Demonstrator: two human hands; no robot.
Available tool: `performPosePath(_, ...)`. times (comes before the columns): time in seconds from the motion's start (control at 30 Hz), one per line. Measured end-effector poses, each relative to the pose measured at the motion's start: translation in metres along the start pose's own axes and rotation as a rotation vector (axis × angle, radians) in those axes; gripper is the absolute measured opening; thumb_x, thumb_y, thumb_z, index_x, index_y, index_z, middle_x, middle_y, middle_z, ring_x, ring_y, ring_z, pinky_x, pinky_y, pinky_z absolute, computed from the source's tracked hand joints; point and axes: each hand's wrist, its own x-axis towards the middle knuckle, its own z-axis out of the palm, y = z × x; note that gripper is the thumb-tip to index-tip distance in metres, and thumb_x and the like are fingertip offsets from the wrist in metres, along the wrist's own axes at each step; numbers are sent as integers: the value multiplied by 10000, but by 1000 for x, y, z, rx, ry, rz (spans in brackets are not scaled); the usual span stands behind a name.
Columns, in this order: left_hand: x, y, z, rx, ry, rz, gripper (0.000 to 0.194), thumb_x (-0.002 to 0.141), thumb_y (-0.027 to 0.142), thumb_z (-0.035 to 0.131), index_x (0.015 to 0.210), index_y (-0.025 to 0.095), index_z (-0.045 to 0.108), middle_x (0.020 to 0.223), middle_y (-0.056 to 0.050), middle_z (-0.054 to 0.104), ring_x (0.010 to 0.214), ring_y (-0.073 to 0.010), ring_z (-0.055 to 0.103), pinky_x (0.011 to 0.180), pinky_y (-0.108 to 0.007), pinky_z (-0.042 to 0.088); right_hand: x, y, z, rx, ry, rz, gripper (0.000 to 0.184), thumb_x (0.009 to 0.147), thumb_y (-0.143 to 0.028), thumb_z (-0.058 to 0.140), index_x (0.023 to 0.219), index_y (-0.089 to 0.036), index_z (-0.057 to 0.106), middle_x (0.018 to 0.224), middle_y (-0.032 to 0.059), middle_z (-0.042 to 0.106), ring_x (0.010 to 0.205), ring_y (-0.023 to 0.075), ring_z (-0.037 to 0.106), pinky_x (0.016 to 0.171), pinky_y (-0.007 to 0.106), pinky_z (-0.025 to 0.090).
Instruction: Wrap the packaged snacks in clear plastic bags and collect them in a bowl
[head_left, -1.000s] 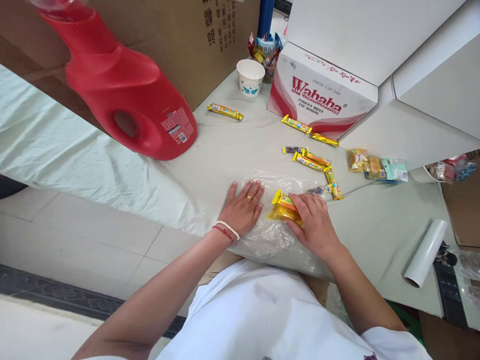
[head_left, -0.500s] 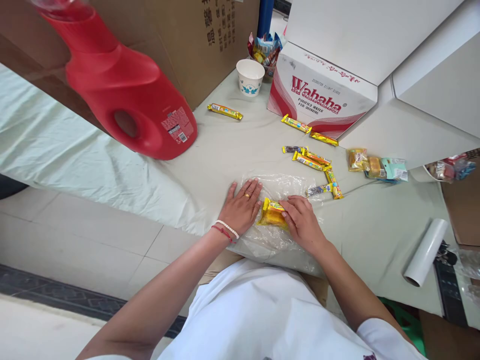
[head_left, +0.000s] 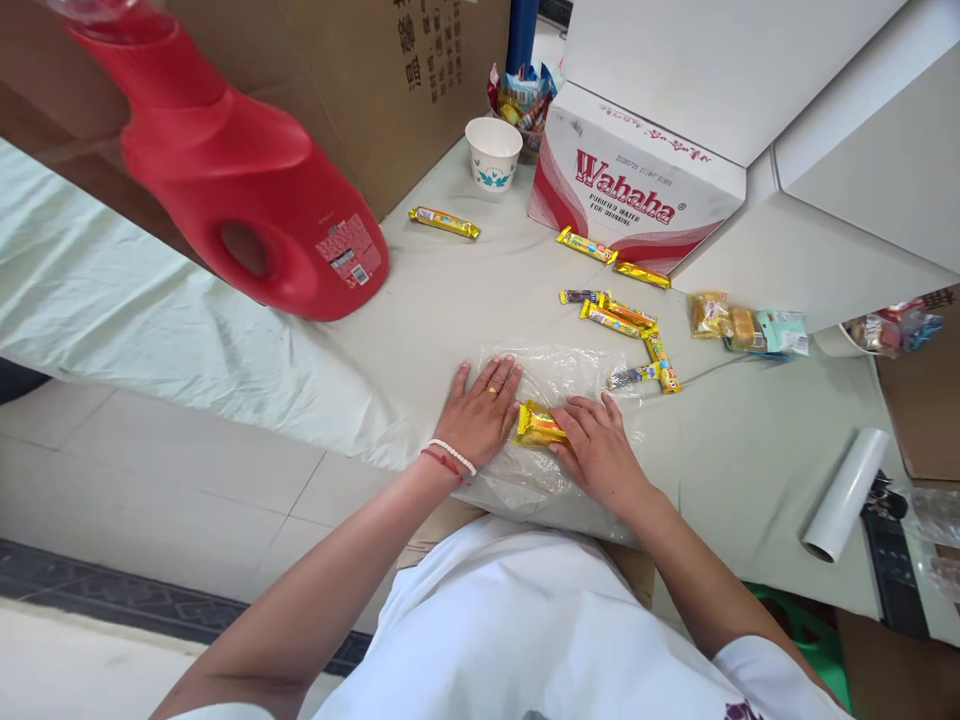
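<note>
My left hand (head_left: 481, 408) lies flat and open on a clear plastic sheet (head_left: 555, 370), its fingers pointing away from me. Just right of it is a yellow wrapped snack packet (head_left: 538, 424), resting on the sheet. The thumb and index finger of my right hand (head_left: 600, 445) grip this packet's right end, which they partly cover; the other fingers stretch out over the plastic. Close beyond my right hand lie a small dark-and-yellow snack stick (head_left: 632, 377) and several yellow snack sticks (head_left: 616, 319).
A red jug (head_left: 277, 210) stands at the left. Along the back are a paper cup (head_left: 493, 155), a candy container (head_left: 525, 100) and a Wahaha box (head_left: 637, 190). Wrapped snacks (head_left: 742, 328) and a white roll (head_left: 847, 495) lie at the right. The cloth-covered table's edge is close to me.
My right hand has shifted slightly left and covers more of the packet's right end. The packet looks turned a little, with less of it showing. My left hand stays put.
</note>
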Motion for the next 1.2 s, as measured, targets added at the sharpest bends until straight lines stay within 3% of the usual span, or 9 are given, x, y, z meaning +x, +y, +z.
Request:
performPosePath(0.1,0,1,-1,-7,-13,2,586,1042,315,235,1602,173,334,1685,-99,280,1554,-279,293,1257,-592,152,6,5,-4,-9,34,-26,396,1036,-325,508,1412,-207,548,1282,127,681,1370,302,478,1227,620,186)
performPosePath(0.37,-2,-12,-3,-103,35,-39,579,1049,321,234,1608,187,305,1697,-94,269,1566,-235,265,1258,-505,213,16,17,3,16,-58,-45,444,1038,-382,509,1442,-202,532,1387,138,628,1423,322,427,1220,640,192)
performPosePath(0.57,-7,-23,-7,-120,97,-44,612,962,159,336,1568,227,387,1680,-96,318,1572,-264,247,1248,-545,221,14,14,0,98,133,-32,295,1057,-271,458,1287,-195,628,1282,111,679,1376,281,478,1218,589,234)
performPosePath(0.67,-13,-30,-4,-157,192,-45,591,942,120,360,1521,205,441,1649,-137,371,1556,-294,284,1234,-582,253,12,10,1,90,176,-17,290,1043,-252,474,1285,-201,626,1288,114,672,1383,284,473,1214,586,242)
performPosePath(0.77,-22,-37,-4,-222,364,-44,553,942,109,385,1484,192,458,1587,-177,439,1527,-303,336,1212,-580,333,11,7,4,43,110,10,311,1044,-256,469,1312,-201,616,1348,124,649,1393,305,463,1209,607,237)
performPosePath(0.87,-35,-37,-13,-267,565,-41,511,935,82,421,1425,207,495,1494,-171,506,1482,-302,399,1185,-573,396,11,6,3,13,57,19,358,1051,-302,469,1375,-192,575,1432,135,602,1418,322,438,1215,628,208)
performPosePath(0.97,-50,-30,-25,-305,680,-23,489,912,36,438,1357,213,536,1383,-153,556,1414,-303,474,1147,-573,445,11,7,-3,27,64,8,414,1049,-373,481,1416,-190,539,1454,145,580,1435,326,419,1220,635,186)
performPosePath(1.07,-66,-19,-31,-363,679,35,501,881,11,451,1329,213,544,1315,-143,575,1367,-304,514,1108,-560,487,10,10,-9,69,97,-7,454,1036,-422,503,1427,-193,522,1422,155,592,1421,326,433,1217,630,198)
performPosePath(1.2,-85,-6,-28,-438,532,199,553,842,35,514,1371,196,500,1297,-158,604,1351,-312,531,1086,-547,512,8,16,-10,111,117,-12,447,1035,-405,503,1433,-202,511,1395,151,604,1379,310,476,1213,610,222)
